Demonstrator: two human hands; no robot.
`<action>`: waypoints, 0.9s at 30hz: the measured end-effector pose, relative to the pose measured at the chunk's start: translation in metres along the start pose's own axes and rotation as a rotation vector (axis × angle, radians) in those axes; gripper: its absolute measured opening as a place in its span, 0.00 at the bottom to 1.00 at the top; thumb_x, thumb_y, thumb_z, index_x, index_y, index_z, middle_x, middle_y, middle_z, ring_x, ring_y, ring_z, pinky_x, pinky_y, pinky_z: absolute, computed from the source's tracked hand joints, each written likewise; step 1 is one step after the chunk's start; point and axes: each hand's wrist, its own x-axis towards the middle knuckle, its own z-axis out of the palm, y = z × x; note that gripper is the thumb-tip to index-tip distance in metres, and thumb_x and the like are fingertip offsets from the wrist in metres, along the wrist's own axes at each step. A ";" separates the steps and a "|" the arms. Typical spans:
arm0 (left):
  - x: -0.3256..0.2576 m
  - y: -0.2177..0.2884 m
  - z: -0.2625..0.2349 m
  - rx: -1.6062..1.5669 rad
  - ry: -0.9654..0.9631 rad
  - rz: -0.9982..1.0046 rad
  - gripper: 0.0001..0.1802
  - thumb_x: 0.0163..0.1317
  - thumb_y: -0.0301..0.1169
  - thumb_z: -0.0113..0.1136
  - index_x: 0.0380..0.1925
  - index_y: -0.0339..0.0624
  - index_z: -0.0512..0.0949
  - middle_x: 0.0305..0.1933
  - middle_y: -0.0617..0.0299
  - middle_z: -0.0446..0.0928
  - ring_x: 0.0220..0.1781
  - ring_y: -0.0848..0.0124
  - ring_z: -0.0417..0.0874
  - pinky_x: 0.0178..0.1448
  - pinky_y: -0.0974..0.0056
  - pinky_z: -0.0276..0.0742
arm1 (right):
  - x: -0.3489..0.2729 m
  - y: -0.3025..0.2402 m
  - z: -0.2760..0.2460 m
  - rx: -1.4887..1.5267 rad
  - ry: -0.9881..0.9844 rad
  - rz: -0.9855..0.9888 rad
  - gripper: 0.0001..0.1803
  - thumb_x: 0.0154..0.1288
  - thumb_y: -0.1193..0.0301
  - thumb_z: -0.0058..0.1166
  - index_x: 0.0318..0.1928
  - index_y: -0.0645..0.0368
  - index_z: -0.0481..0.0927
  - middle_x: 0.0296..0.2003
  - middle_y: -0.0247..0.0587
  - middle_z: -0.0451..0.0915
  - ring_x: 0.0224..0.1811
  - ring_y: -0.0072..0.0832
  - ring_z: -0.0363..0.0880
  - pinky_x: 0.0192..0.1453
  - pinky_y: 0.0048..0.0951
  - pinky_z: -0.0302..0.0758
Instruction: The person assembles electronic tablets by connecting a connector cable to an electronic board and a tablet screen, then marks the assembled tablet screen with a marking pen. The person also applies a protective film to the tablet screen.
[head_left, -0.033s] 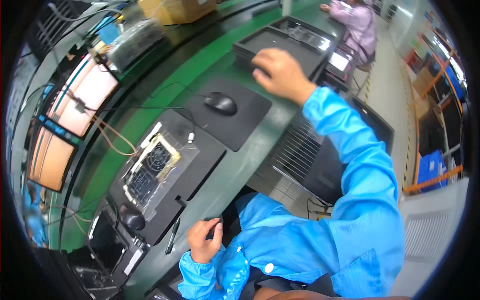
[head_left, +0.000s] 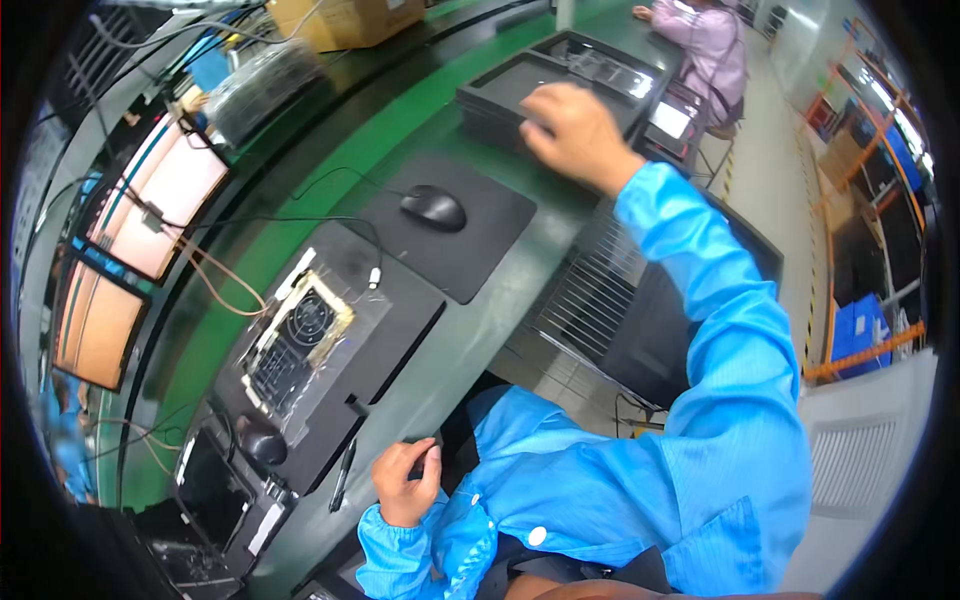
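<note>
My right hand (head_left: 575, 135) hovers over the near side of a stack of black trays (head_left: 485, 97) at the far end of the bench. Its fingers are loosely bent, the thumb stands apart, and nothing shows in it. Low in front of my body, just off the bench edge, is my left hand (head_left: 405, 487). Its fingers curl loosely with a gap to the thumb, and I see nothing in it. A black pen (head_left: 343, 475) lies on the bench beside it. Farther left, a black fixture (head_left: 395, 335) bears a flat panel (head_left: 310, 320) with a pale frame and a dark round pattern.
A black mouse (head_left: 433, 208) sits on a dark mat (head_left: 490, 255); another dark mouse (head_left: 263, 442) is near the fixture. Two lit monitors (head_left: 165, 205) stand left, with cables trailing across. A wire rack (head_left: 590, 300) stands below the bench's right edge. A person in pink (head_left: 712, 55) sits beyond.
My right hand has shifted slightly right and toward me over the trays. My left hand stays nearly where it was. The whole view has moved a little.
</note>
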 end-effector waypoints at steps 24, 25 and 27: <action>0.007 -0.008 0.001 -0.064 -0.046 -0.247 0.04 0.68 0.23 0.63 0.40 0.34 0.84 0.28 0.61 0.75 0.25 0.75 0.70 0.29 0.68 0.60 | -0.256 0.158 -0.195 -0.387 -1.109 0.906 0.47 0.59 0.57 0.68 0.77 0.51 0.65 0.74 0.56 0.67 0.76 0.52 0.67 0.77 0.44 0.69; 0.006 -0.008 0.002 -0.066 -0.038 -0.273 0.05 0.68 0.23 0.63 0.41 0.34 0.84 0.28 0.60 0.75 0.26 0.74 0.70 0.29 0.68 0.60 | -0.262 0.126 -0.204 -0.332 -1.349 0.952 0.57 0.55 0.57 0.72 0.83 0.50 0.55 0.80 0.54 0.58 0.82 0.51 0.58 0.82 0.44 0.64; 0.002 -0.010 0.005 -0.075 -0.035 -0.271 0.05 0.69 0.22 0.63 0.42 0.34 0.84 0.29 0.61 0.75 0.27 0.74 0.71 0.31 0.68 0.62 | -0.280 0.090 -0.214 -0.215 -1.350 1.099 0.67 0.50 0.59 0.77 0.84 0.51 0.47 0.83 0.52 0.48 0.85 0.50 0.51 0.82 0.45 0.64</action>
